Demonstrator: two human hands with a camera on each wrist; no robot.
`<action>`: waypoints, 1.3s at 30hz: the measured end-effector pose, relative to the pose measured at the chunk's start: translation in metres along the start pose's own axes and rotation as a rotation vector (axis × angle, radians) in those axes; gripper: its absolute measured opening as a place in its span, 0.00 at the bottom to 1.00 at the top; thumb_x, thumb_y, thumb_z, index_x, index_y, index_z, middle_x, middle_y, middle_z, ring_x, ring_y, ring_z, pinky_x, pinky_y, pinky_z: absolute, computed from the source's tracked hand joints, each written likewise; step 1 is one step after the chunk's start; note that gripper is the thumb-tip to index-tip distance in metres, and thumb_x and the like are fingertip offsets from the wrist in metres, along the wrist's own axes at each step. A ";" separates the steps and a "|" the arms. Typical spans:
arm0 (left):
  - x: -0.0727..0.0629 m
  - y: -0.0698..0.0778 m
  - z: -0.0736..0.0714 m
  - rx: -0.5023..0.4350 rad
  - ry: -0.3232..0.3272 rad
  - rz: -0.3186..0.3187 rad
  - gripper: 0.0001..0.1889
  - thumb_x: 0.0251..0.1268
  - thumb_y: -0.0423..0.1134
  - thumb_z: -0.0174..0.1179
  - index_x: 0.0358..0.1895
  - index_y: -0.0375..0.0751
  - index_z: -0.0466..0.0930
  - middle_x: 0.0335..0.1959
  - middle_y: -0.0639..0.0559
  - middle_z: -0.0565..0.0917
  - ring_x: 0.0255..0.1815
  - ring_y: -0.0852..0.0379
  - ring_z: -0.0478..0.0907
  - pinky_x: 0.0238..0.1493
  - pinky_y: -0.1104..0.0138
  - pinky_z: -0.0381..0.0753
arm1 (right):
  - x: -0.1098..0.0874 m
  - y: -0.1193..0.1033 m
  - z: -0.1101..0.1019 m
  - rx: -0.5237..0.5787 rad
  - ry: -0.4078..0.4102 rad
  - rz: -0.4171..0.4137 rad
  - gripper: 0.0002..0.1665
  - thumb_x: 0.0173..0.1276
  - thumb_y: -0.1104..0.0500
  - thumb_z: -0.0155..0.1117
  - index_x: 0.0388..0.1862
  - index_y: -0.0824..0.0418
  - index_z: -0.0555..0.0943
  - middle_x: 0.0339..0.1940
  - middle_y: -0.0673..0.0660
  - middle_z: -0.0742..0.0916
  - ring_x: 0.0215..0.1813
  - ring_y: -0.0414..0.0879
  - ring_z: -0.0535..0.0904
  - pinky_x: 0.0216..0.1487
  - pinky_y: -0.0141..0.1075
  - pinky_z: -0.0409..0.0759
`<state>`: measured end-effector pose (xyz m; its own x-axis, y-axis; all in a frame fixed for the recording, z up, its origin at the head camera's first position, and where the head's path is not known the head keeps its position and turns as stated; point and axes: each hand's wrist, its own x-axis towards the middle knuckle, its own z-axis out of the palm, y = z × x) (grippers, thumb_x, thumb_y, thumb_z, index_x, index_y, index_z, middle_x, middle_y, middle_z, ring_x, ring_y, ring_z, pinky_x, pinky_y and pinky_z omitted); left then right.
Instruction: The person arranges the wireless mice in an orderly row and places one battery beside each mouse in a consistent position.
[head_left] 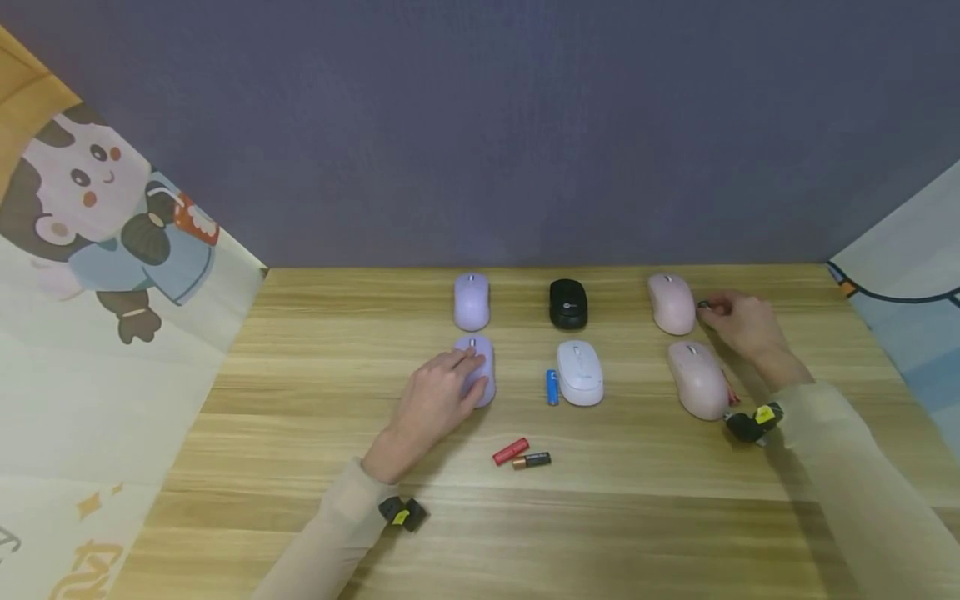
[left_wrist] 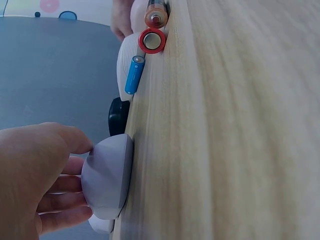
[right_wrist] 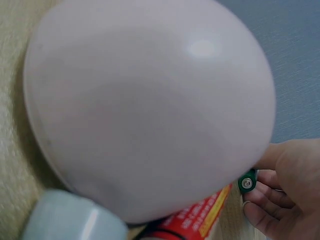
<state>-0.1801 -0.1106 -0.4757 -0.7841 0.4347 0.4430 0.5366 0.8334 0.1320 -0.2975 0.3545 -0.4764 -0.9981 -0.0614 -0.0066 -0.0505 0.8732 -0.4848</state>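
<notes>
My left hand rests its fingers and thumb on the near lilac computer mouse, which sits on the table. From the side, the left wrist view has the thumb and fingertips against that mouse's rounded top. On the far right, my right hand pinches a small battery beside the back pink mouse. Its green end pokes out between thumb and fingers. The front pink mouse fills much of the right wrist view, with a red battery along its right side.
Another lilac mouse and a black mouse stand in the back row. A blue battery lies left of the white mouse. Nearer the front lie a red battery and a black-and-copper battery.
</notes>
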 end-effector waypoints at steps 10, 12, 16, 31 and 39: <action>0.000 -0.001 0.002 -0.008 0.004 -0.002 0.17 0.66 0.41 0.70 0.53 0.36 0.87 0.53 0.40 0.88 0.49 0.46 0.88 0.51 0.60 0.90 | 0.000 0.000 0.000 0.009 0.004 0.010 0.30 0.80 0.49 0.56 0.62 0.76 0.75 0.49 0.74 0.85 0.51 0.69 0.81 0.52 0.63 0.78; 0.001 -0.001 0.002 -0.010 0.005 -0.002 0.17 0.66 0.41 0.70 0.53 0.35 0.87 0.53 0.40 0.88 0.49 0.46 0.88 0.51 0.60 0.89 | 0.000 0.000 0.000 0.011 0.004 0.011 0.30 0.80 0.49 0.56 0.62 0.75 0.75 0.49 0.74 0.85 0.51 0.69 0.81 0.52 0.63 0.79; 0.001 -0.001 0.001 -0.013 0.006 -0.002 0.17 0.66 0.41 0.70 0.53 0.35 0.87 0.53 0.40 0.88 0.49 0.45 0.88 0.52 0.59 0.89 | 0.000 0.000 0.000 0.015 0.008 0.012 0.31 0.80 0.48 0.56 0.62 0.76 0.75 0.49 0.75 0.85 0.51 0.69 0.81 0.52 0.63 0.79; 0.001 0.001 0.002 -0.010 -0.003 -0.010 0.17 0.66 0.42 0.70 0.53 0.37 0.87 0.54 0.41 0.88 0.50 0.45 0.88 0.52 0.58 0.89 | -0.009 0.006 -0.002 0.040 -0.011 0.018 0.36 0.82 0.44 0.52 0.67 0.76 0.71 0.55 0.78 0.81 0.55 0.71 0.78 0.54 0.65 0.78; 0.000 -0.002 0.003 -0.017 0.007 -0.005 0.17 0.66 0.41 0.70 0.53 0.36 0.87 0.54 0.40 0.88 0.50 0.45 0.88 0.52 0.59 0.89 | -0.024 0.010 -0.002 0.074 0.042 -0.034 0.35 0.80 0.46 0.56 0.63 0.78 0.73 0.53 0.79 0.82 0.53 0.72 0.79 0.51 0.64 0.79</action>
<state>-0.1822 -0.1106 -0.4786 -0.7846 0.4279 0.4488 0.5379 0.8297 0.1492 -0.2738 0.3659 -0.4799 -0.9965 -0.0692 0.0466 -0.0834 0.8326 -0.5475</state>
